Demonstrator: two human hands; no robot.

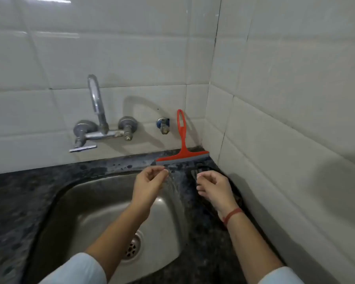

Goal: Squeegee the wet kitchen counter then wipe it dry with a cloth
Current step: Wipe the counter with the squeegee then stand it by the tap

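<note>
A red squeegee [182,152] leans upright against the tiled back wall in the right corner, with its grey blade on the wet dark granite counter [119,165]. Just in front of it, my left hand [150,185] hovers over the sink's back edge with its fingers curled in a pinch. My right hand [213,187] is curled over a dark cloth [237,198] that lies on the counter along the right wall. A thin, streaky, see-through blur of the cloth spans between the two hands. Neither hand touches the squeegee.
A steel sink [103,206] with its drain [132,245] fills the middle. A chrome wall tap [98,111] and a small valve [164,125] stick out of the back tiles. White tiled walls close the back and the right side.
</note>
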